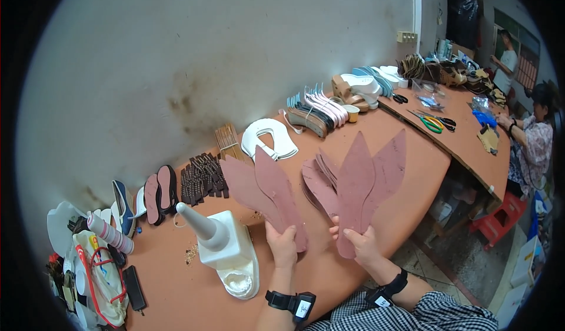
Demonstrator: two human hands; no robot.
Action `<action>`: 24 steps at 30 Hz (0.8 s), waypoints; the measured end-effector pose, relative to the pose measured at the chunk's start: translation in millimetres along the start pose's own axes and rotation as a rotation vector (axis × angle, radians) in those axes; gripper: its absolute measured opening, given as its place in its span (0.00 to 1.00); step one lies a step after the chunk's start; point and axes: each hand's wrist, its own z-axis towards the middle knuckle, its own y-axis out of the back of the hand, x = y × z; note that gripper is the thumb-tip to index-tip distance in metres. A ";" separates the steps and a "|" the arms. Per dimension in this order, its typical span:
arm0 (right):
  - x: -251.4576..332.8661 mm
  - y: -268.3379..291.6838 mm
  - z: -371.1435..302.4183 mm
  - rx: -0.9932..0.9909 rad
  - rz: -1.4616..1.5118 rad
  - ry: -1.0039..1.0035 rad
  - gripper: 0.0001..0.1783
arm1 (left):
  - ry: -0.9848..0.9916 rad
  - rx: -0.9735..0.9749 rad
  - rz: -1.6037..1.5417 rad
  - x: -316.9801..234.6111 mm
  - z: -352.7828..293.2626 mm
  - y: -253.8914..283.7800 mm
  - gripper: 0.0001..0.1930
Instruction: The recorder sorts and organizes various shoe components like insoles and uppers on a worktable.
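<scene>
Checked cloth [453, 315], lower edge; left hand [283, 245] and right hand [361, 242], lower centre, each closed around pink insoles [355, 184]; light pinching should avoid creases.

I can see two pink soles [276, 185] in the left hand [282, 245] and two more in the right hand [361, 244]. There are two black wrist bands [281, 300], one white pot with a cone [225, 242], one red stool [500, 216] and two other people [537, 133].
</scene>
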 end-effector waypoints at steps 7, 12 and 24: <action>-12.7 -4.8 11.3 -0.035 -0.201 0.036 0.21 | 0.077 0.185 -0.053 4.7 -18.6 -15.4 0.24; -10.3 -21.5 14.8 0.021 -0.220 0.118 0.30 | 0.081 0.422 0.306 -14.3 -31.6 -30.0 0.25; 19.0 0.9 15.2 -0.111 -0.003 -0.084 0.19 | 0.034 0.017 0.264 1.0 -19.2 -22.3 0.21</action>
